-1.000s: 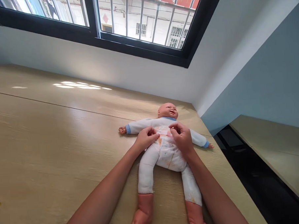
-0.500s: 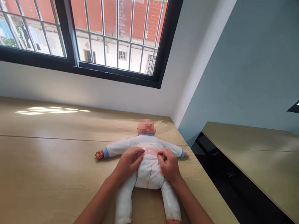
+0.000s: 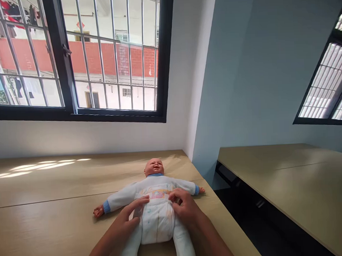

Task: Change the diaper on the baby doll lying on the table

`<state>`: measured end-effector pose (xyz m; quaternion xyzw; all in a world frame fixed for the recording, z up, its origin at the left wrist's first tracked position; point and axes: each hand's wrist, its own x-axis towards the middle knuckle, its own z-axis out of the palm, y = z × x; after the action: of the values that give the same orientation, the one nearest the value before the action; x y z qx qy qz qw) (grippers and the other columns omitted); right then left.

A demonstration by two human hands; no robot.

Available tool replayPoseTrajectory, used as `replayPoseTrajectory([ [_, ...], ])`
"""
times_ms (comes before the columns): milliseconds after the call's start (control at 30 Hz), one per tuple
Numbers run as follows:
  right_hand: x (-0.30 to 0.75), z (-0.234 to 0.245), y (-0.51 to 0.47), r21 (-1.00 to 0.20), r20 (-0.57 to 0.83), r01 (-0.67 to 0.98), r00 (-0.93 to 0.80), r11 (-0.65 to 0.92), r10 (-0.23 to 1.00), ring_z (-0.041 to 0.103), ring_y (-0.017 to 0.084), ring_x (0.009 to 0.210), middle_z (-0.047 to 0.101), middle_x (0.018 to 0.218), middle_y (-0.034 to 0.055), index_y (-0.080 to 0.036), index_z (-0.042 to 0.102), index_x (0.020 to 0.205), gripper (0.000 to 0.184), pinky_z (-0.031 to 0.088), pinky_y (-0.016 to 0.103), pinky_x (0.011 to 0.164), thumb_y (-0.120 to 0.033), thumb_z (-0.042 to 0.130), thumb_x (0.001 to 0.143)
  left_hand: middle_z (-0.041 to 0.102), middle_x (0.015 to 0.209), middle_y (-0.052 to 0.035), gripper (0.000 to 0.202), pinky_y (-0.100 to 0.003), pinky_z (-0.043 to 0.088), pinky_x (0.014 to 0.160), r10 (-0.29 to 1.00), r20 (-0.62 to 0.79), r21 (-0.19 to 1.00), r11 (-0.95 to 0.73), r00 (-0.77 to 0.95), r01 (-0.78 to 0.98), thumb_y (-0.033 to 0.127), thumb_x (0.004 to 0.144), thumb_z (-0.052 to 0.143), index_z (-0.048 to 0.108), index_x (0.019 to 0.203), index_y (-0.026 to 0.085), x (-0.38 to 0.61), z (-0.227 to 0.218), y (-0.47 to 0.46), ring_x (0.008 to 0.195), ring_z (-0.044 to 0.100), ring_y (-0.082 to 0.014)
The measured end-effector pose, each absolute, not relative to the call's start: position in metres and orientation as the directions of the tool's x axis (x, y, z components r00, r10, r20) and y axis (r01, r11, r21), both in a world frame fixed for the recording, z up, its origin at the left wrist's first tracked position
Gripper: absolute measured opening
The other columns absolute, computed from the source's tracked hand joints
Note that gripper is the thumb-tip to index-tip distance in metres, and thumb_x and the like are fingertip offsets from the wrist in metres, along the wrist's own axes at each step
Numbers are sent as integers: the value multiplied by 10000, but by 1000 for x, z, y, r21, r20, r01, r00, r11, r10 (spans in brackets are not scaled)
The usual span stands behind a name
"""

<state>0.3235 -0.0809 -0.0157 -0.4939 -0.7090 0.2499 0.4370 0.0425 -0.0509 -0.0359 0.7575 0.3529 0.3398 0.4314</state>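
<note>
A baby doll (image 3: 156, 219) in a white suit with blue cuffs lies on its back on a light wooden table (image 3: 50, 208), head toward the window. My left hand (image 3: 132, 214) rests on the doll's left side at the waist, fingers stretched along the cloth. My right hand (image 3: 184, 208) sits on the other side of the waist, its fingers curled and pinching the cloth by a pink patch on the doll's belly. The doll's arms are spread out to both sides. Its lower legs run out of the bottom of the view.
A black-framed barred window (image 3: 71, 57) fills the wall behind the table. The table's right edge (image 3: 220, 216) drops to a dark gap. A second wooden table (image 3: 289, 183) stands across that gap at the right, under another window.
My head has tilted up, so the doll and my hands now sit lower in view. My hands have slid from the doll's chest to its waist. The doll has stayed put.
</note>
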Motion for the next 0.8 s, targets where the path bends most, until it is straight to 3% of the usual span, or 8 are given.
replayPoseTrajectory([
  [100, 340, -8, -88, -891, 152, 386, -239, 238, 959, 550, 124, 762, 608, 999, 18, -182, 685, 980, 422, 384, 199, 603, -82, 576, 585, 501, 1507, -35, 543, -492, 236, 1234, 842, 206, 890, -373, 499, 262, 253, 777, 574, 637, 1316, 266, 40, -35, -56, 1451, 375, -292],
  [200, 341, -5, -91, -932, 53, 327, -298, 154, 953, 480, 97, 655, 573, 798, -30, -162, 649, 952, 396, 359, 198, 590, -106, 592, 564, 576, 1433, -68, 453, -484, 322, 1194, 873, 227, 868, -382, 431, 317, 369, 795, 619, 675, 1230, 254, 50, -34, -58, 1399, 447, -305],
  [333, 325, -13, -90, -905, 131, 370, -231, 211, 964, 420, 93, 577, 494, 618, -75, -174, 584, 838, 269, 299, 206, 545, -114, 567, 576, 677, 1266, -71, 279, -442, 473, 1035, 899, 302, 809, -418, 318, 413, 360, 787, 607, 685, 1028, 244, 69, -35, -56, 1251, 576, -304],
  [533, 312, -19, -92, -805, 280, 514, -110, 296, 954, 374, 97, 534, 441, 555, -80, -199, 523, 740, 134, 246, 231, 517, -130, 522, 625, 704, 1170, -69, 188, -395, 490, 955, 896, 355, 781, -442, 268, 441, 344, 824, 538, 642, 933, 232, 75, -41, -55, 1150, 624, -281],
  [667, 320, -19, -89, -859, 269, 407, -158, 311, 950, 357, 101, 558, 432, 577, -68, -194, 514, 696, 119, 245, 238, 530, -146, 477, 594, 698, 1193, -74, 256, -371, 493, 963, 908, 329, 840, -408, 261, 358, 380, 808, 553, 671, 971, 223, 67, -39, -58, 1172, 609, -285],
  [800, 328, -31, -79, -931, 261, 242, -81, 274, 962, 342, 111, 558, 405, 568, -59, -199, 489, 649, 111, 235, 247, 525, -184, 424, 561, 710, 871, -52, 249, -314, 520, 762, 953, 279, 894, -301, 114, 331, 407, 761, 551, 653, 821, 187, 56, -39, -57, 838, 651, -243],
])
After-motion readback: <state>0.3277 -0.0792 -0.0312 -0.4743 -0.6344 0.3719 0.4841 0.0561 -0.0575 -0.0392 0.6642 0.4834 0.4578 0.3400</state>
